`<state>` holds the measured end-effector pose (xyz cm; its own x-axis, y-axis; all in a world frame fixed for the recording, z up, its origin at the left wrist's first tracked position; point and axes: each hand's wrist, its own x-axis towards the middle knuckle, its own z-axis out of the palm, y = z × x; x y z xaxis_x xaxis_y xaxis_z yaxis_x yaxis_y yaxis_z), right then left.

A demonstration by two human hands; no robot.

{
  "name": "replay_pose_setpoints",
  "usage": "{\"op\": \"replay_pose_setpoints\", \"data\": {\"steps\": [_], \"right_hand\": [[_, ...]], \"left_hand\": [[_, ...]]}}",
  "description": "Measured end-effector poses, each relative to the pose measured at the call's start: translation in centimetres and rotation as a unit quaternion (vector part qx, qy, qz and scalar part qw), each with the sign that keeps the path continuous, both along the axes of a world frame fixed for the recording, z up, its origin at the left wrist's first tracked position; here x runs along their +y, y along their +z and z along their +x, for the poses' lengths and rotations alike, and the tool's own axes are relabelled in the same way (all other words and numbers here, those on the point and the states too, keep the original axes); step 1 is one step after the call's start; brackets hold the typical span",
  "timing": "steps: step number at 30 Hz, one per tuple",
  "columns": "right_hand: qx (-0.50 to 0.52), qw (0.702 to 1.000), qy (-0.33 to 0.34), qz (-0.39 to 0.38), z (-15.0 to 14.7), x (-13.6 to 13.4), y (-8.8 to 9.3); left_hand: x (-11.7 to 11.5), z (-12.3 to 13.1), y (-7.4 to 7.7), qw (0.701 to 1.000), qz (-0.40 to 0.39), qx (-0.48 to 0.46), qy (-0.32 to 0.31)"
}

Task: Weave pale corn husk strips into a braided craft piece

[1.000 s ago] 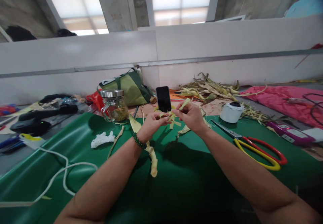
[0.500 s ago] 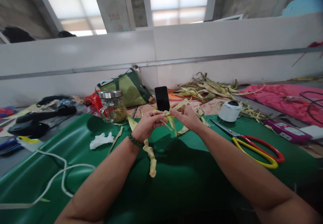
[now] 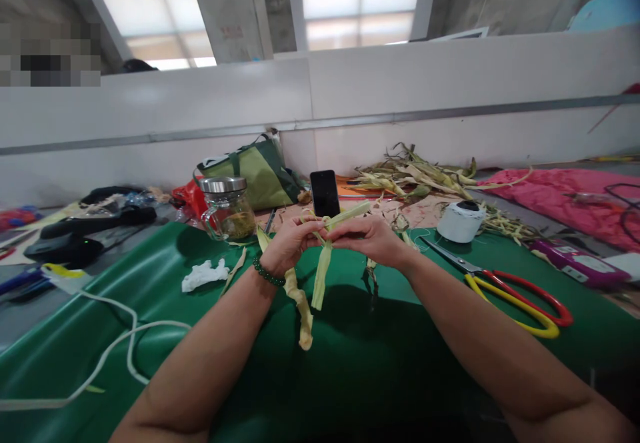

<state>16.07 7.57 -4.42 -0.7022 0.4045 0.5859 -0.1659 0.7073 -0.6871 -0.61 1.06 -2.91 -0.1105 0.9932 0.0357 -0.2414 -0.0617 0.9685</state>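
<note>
Close together over the green mat (image 3: 400,363), my two hands meet at pale green corn husk strips. My left hand (image 3: 291,243), with a dark beaded bracelet at the wrist, pinches the strips between thumb and fingers. Opposite it, my right hand (image 3: 374,238) pinches the same bunch. One husk strip (image 3: 321,276) hangs down between the hands; another strip (image 3: 353,213) slants up to the right. Below my left wrist dangles a longer, twisted husk piece (image 3: 300,306). My fingers partly cover where the strips cross. Dried husk shreds (image 3: 371,270) show beneath my right hand.
Behind my hands stands a phone (image 3: 325,193). A lidded glass jar (image 3: 227,210), a green bag (image 3: 255,173) and crumpled white tissue (image 3: 204,275) are on the left. To the right are large scissors (image 3: 505,293), a white spool (image 3: 460,222), and a husk pile (image 3: 415,173).
My right hand has turned, its fingers now stretched toward my left. One husk strip now hangs straight down, and another slants up to the right. The view has shifted slightly.
</note>
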Motion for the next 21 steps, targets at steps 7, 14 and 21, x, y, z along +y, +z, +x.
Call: {"op": "replay_pose_setpoints", "data": {"steps": [7, 14, 21], "right_hand": [[-0.028, 0.932, -0.131, 0.337, 0.4, -1.0, 0.2], [-0.087, 0.857, -0.189, 0.471, 0.4, -2.3, 0.3], [-0.117, 0.859, -0.205, 0.455, 0.6, -2.3, 0.5]], "left_hand": [[-0.1, 0.0, 0.0, 1.000, -0.021, 0.017, -0.013], [0.0, 0.2, -0.3, 0.999, -0.017, 0.009, -0.041], [0.1, 0.0, 0.0, 0.999, -0.023, -0.037, -0.029]]}}
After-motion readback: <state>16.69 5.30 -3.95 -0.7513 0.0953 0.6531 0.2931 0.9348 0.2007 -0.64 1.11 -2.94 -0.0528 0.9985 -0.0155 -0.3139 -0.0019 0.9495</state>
